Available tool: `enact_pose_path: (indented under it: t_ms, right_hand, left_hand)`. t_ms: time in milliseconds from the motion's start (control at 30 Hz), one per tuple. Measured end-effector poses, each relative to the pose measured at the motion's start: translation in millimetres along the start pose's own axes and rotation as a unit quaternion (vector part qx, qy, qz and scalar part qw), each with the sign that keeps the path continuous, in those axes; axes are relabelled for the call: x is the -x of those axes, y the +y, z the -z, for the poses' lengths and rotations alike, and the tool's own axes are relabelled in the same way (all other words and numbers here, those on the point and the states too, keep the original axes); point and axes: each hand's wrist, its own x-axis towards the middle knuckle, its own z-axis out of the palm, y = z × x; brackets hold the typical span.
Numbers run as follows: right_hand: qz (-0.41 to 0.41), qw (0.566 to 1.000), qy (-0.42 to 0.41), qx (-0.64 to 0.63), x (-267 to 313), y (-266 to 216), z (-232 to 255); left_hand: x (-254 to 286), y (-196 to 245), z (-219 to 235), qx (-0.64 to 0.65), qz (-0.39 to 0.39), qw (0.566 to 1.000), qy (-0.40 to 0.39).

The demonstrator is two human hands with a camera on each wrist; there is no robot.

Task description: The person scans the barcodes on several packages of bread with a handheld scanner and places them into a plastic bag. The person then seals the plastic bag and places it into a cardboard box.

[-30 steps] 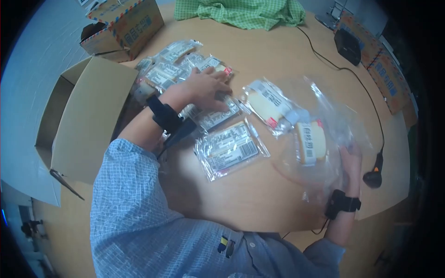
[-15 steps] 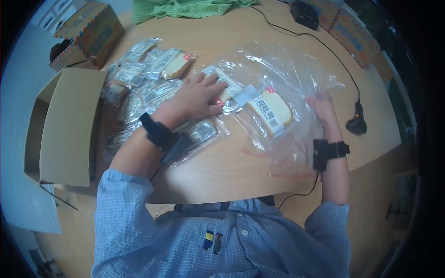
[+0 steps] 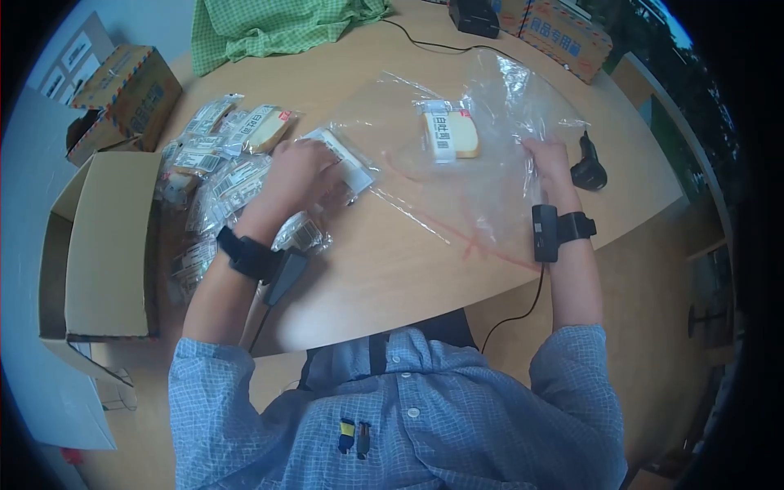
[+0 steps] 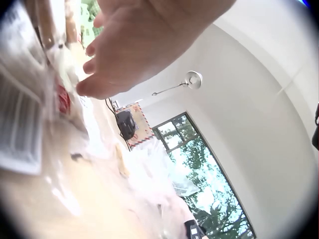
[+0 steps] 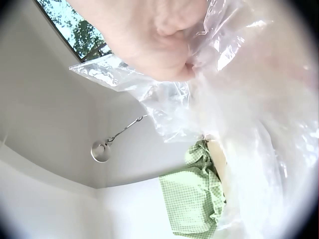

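Note:
My left hand, fingers curled, grips the left side of a bagged bread slice with a white label. In the left wrist view its fingertips show beside a blurred red label; the grip is partly hidden. My right hand pinches the right edge of a large clear plastic bag, bunched film at the thumb in the right wrist view. A labelled bread slice lies within the bag's outline. Several more bagged slices are heaped left of my left hand.
An open cardboard carton stands at the left, with a smaller printed box behind it. A green checked cloth lies at the back. At the right are a handheld scanner and a black device with a cable.
My left hand has gone from the heap to a bagged slice and drawn it back towards me. The clear bag is spread wider, still in my right hand. The head view has shifted.

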Motion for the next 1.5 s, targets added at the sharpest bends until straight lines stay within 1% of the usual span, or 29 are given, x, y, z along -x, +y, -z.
enact_pose_path:
  t_ms: [33, 100, 167, 200, 267, 300, 367, 400, 467, 500, 533, 567, 600, 667, 700, 767, 833, 900, 1000, 1033, 1100, 1167, 1200, 1233, 1300, 1333, 1367, 1433, 1500]
  right_hand:
    - [0.000, 1.000, -0.031, 0.001, 12.9, -12.9, -1.8]
    - [0.005, 0.998, -0.064, -0.003, 34.5, -31.8, -7.3]
    - [0.021, 0.980, -0.187, -0.064, 50.7, -46.5, -14.2]
    - [0.017, 0.977, -0.199, -0.074, 57.6, -51.7, -16.6]
    - [0.041, 0.970, -0.229, -0.072, 55.8, -47.4, -18.1]
    - [0.058, 0.962, -0.257, -0.069, 54.4, -45.7, -17.8]
    - [0.052, 0.965, -0.254, -0.036, 49.8, -45.5, -9.9]
    - [0.050, 0.971, -0.229, -0.046, 44.4, -41.7, -2.9]
    - [0.056, 0.982, -0.165, -0.069, 45.6, -39.6, 2.1]
    - [0.054, 0.981, -0.170, -0.071, 43.8, -37.2, 5.6]
    - [0.060, 0.983, -0.159, -0.062, 37.5, -34.6, 13.0]
    - [0.068, 0.985, -0.147, -0.053, 32.5, -35.3, 18.5]
    - [0.084, 0.981, -0.169, -0.037, 27.9, -37.3, 25.0]
    - [0.065, 0.978, -0.191, -0.049, 15.9, -37.0, 30.9]
    - [0.044, 0.975, -0.212, -0.054, 11.5, -37.4, 32.4]
    - [0.024, 0.976, -0.208, -0.060, 6.2, -42.7, 19.6]
    - [0.037, 0.961, -0.267, -0.062, -11.1, -41.9, 4.1]
    - [0.055, 0.954, -0.292, -0.043, -17.3, -46.0, -11.0]
    - [0.056, 0.926, -0.373, -0.034, -25.9, -43.7, -15.8]
    - [0.054, 0.919, -0.388, -0.037, -29.7, -40.0, -12.5]
    - [0.006, 0.959, -0.279, -0.051, -35.9, -32.5, -2.1]
    - [-0.002, 0.961, -0.274, -0.048, -54.8, -20.5, 16.9]
    - [-0.015, 0.965, -0.258, -0.041, -62.3, -15.3, 22.9]
    - [-0.014, 0.964, -0.263, -0.042, -67.6, -13.2, 25.2]
    - [-0.044, 0.961, -0.254, -0.101, -70.3, -10.1, 33.0]
    - [-0.062, 0.950, -0.287, -0.110, -68.0, -15.3, 33.3]
    - [-0.068, 0.953, -0.276, -0.108, -66.0, -16.0, 29.1]
    - [-0.004, 0.952, -0.303, -0.044, -61.2, -22.4, 19.5]
    - [0.004, 0.952, -0.303, -0.043, -40.7, -35.8, 6.5]
  left_hand:
    - [-7.3, 12.0, 1.0, 0.124, 0.048, 0.991, -0.017]
    - [-29.1, 26.9, -12.5, 0.282, 0.043, 0.958, 0.017]
    - [-54.0, 57.2, -29.7, 0.333, 0.055, 0.938, 0.076]
    - [-57.5, 67.7, -35.8, 0.332, 0.055, 0.938, 0.081]
    - [-59.9, 81.1, -44.0, 0.068, 0.033, 0.994, 0.083]
    - [-62.9, 81.0, -45.3, 0.069, 0.035, 0.993, 0.086]
    - [-70.0, 77.6, -51.6, 0.122, 0.035, 0.989, 0.078]
    - [-73.4, 73.9, -55.3, 0.124, 0.039, 0.989, 0.074]
    - [-78.6, 62.6, -62.5, 0.225, 0.044, 0.968, 0.106]
    - [-79.5, 57.7, -65.5, 0.223, 0.049, 0.968, 0.106]
    - [-80.7, 54.6, -62.5, 0.245, 0.038, 0.958, 0.144]
    - [-80.2, 53.9, -54.3, 0.266, 0.025, 0.946, 0.183]
    - [-78.7, 48.0, -44.1, 0.262, 0.028, 0.947, 0.186]
    - [-61.4, 35.5, -2.6, 0.325, 0.088, 0.921, 0.198]
    - [-57.1, 26.8, 8.7, 0.323, 0.103, 0.927, 0.161]
    - [-58.5, 36.6, -4.8, 0.302, 0.030, 0.935, 0.183]
    - [-55.1, 67.2, -34.0, 0.295, -0.063, 0.946, 0.118]
    - [-47.5, 107.7, -49.0, 0.105, -0.045, 0.993, 0.033]
    - [-51.6, 123.9, -70.5, -0.025, -0.017, 0.994, 0.108]
    - [-54.3, 123.0, -69.1, -0.028, 0.000, 0.994, 0.105]
    - [-58.1, 120.0, -58.1, 0.026, -0.011, 0.999, 0.038]
    - [-56.9, 108.5, -41.1, 0.071, 0.002, 0.995, 0.064]
    - [-56.8, 93.9, -31.7, 0.205, -0.023, 0.976, 0.071]
    - [-53.0, 80.7, -23.2, 0.337, -0.048, 0.937, 0.078]
    - [-30.0, 61.7, 9.2, 0.296, -0.030, 0.928, 0.222]
    - [-15.7, 60.5, 27.4, 0.291, 0.046, 0.930, 0.220]
    - [-5.0, 62.2, 38.0, 0.293, 0.056, 0.932, 0.204]
    - [1.1, 59.2, 29.0, 0.255, -0.004, 0.952, 0.167]
    - [-7.0, 69.1, 4.3, 0.156, -0.064, 0.975, 0.144]
